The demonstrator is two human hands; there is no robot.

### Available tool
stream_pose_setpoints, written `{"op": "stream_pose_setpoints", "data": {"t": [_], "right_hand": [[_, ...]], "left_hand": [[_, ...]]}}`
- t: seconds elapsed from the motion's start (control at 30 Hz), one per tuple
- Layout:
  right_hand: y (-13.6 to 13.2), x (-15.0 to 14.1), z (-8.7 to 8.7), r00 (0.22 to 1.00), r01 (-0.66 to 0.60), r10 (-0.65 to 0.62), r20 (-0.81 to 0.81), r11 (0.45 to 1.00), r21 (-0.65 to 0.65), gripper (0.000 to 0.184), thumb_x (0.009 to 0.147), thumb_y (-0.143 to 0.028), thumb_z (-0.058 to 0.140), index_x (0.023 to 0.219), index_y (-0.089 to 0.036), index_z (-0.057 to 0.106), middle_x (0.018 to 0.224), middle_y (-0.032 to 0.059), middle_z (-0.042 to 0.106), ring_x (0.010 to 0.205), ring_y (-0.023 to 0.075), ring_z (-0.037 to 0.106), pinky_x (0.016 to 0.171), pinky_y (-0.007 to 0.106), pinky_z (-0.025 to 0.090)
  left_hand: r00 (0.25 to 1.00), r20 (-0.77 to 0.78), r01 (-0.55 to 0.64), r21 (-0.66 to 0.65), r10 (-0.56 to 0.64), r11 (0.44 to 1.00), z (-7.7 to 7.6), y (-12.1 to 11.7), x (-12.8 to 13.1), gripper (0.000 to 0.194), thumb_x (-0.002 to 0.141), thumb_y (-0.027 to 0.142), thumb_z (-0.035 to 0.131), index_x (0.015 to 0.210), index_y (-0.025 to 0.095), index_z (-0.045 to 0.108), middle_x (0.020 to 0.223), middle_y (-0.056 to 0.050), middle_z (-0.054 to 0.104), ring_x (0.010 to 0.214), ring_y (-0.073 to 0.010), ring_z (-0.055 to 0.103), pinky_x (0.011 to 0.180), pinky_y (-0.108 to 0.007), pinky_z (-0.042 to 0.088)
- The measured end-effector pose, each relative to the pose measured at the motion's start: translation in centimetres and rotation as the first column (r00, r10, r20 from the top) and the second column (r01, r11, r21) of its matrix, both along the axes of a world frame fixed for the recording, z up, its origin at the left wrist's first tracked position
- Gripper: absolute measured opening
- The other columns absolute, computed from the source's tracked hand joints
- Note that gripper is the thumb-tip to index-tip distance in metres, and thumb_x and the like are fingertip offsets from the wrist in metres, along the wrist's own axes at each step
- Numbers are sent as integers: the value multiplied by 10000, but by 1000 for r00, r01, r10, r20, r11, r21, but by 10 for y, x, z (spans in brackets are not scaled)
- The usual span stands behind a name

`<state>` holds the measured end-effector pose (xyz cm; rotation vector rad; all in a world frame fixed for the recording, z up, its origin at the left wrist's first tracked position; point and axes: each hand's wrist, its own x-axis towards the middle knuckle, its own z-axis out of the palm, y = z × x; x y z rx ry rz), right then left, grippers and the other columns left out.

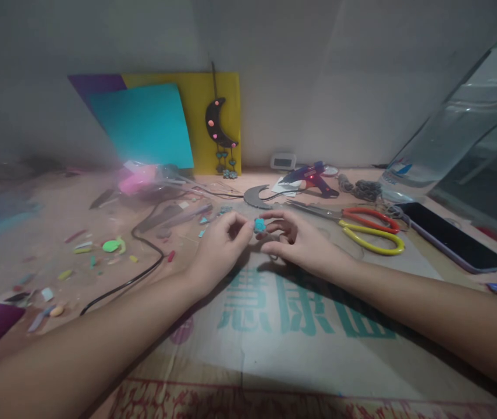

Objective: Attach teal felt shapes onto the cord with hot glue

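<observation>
Basically, both hands meet over the cardboard sheet (274, 361), mid-worktop (113, 221). Left hand (222, 247): thumb and index finger pinched nearly closed on the small turquoise piece (259, 225), gap narrow. Right hand (298, 238): partly open, fingers curved, thumb apart below them, fingertips right beside the same piece; contact on that side, can't tell.

Turquoise piece sits between the two hands, raised in the fingertips. Small, bright blue-green, uneven outline, greyish bit at its lower edge; finer detail too small to tell.

Writing: big green characters printed on the cardboard, East Asian style, partly shadowed, not read. Round reddish mark (182, 329) left of them, blurred. Clear container (440, 145) at right has a blue logo, lettering too faint to read. Phone (453, 235) screen dark.

Around: grey crescent (257, 196) just beyond the hands, glue gun (312, 177) with a red light behind it, scissors (366, 227) with one red and one yellow handle to the right. Coloured scraps (111, 246) scattered left, by a black cord (144, 270). Dark moon ornament (217, 123) with pink dots against yellow card (226, 87).
</observation>
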<state>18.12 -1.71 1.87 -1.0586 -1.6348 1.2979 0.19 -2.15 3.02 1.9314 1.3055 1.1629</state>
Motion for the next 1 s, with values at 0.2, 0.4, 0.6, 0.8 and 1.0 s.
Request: {"op": "stream_pose_setpoints", "data": {"t": [0.2, 0.4, 0.6, 0.8, 1.0], "right_hand": [[0, -1, -2, 999, 17, -21, -30, 993, -121, 283, 772, -216, 679, 1022, -215, 546, 777, -2, 717, 531, 86, 595, 425, 170, 418], [-1, 1, 4, 995, 88, -86, 41, 996, -32, 193, 831, -367, 621, 819, -180, 573, 645, -4, 684, 376, 58, 433, 365, 185, 307], [-2, 2, 6, 967, 114, -151, 205, 976, 184, 307, 882, -387, 559, 655, -185, 606, 498, -41, 473, 466, 94, 413, 450, 232, 302], [-2, 3, 9, 956, 118, -173, 238, 966, 229, 294, 866, -406, 574, 670, -194, 628, 545, -34, 472, 540, 118, 440, 524, 254, 328], [-4, 1, 13, 955, 170, -209, 210, 967, 190, 239, 859, -371, 586, 738, -181, 665, 552, -38, 486, 505, 103, 401, 494, 246, 318]], "left_hand": [[999, -48, -13, 35, 15, 999, -2, 1, -1, 193, 891, 250, 528, 722, 182, 594, 713, -3, 620, 694, -159, 552, 671, -256, 414], [999, -46, -12, 17, 13, 1000, 0, 0, -1, 199, 890, 256, 529, 722, 182, 605, 730, -10, 634, 708, -166, 557, 681, -259, 413], [999, -37, -2, 28, 3, 1000, -2, 0, -1, 194, 892, 252, 534, 723, 184, 600, 721, -4, 618, 709, -162, 557, 676, -256, 405], [996, -80, 27, 18, -26, 999, 1, -2, -1, 185, 885, 250, 549, 722, 184, 605, 717, -5, 621, 704, -163, 561, 682, -258, 407], [995, -37, 89, 14, -89, 996, -3, 1, -2, 258, 927, 298, 500, 763, 183, 662, 755, -24, 665, 746, -178, 598, 714, -267, 431]]}}
